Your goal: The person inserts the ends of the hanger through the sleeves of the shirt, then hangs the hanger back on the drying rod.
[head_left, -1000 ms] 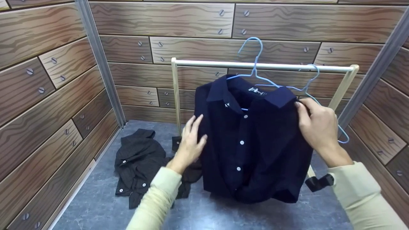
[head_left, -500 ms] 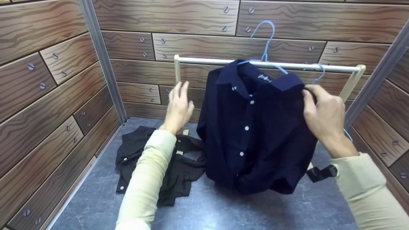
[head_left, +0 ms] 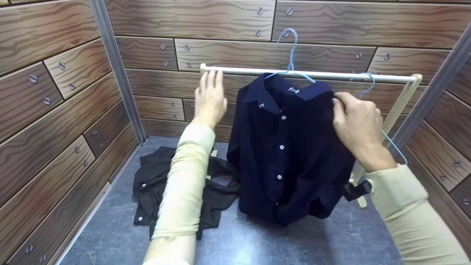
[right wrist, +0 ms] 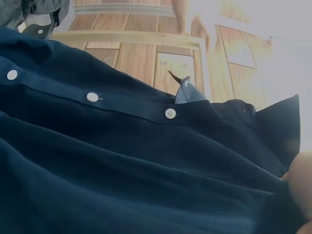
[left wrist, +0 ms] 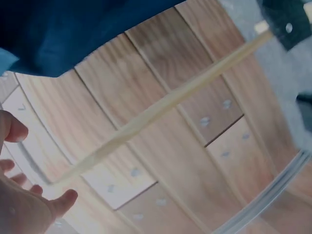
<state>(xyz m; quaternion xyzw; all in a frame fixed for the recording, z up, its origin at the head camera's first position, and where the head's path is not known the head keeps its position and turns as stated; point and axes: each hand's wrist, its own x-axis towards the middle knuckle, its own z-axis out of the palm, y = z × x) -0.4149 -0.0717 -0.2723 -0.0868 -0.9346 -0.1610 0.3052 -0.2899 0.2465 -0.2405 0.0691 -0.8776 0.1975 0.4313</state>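
A navy button-up shirt (head_left: 294, 154) hangs on a blue hanger (head_left: 293, 48), whose hook rises above the rail in the head view. My right hand (head_left: 358, 127) pinches the shirt by the shoulder on the right, below the collar. In the right wrist view the shirt's white buttons (right wrist: 170, 113) run across the front, and part of that hand shows at the right edge. My left hand (head_left: 209, 95) is raised near the left end of the white rail (head_left: 243, 70), fingers spread and holding nothing. The left wrist view catches its fingers close to the rack's end.
Dark shirts (head_left: 151, 184) lie crumpled on the grey floor (head_left: 235, 246) at the left, partly behind my left sleeve. A second blue hanger (head_left: 369, 84) hangs at the rail's right end. The rack's wooden leg (left wrist: 161, 105) slants through the left wrist view. Plank-patterned walls surround the rack.
My left hand has left the shirt's side and risen to the rail's left end. The right hand has lifted the shirt and hanger, then shifted them slightly left.
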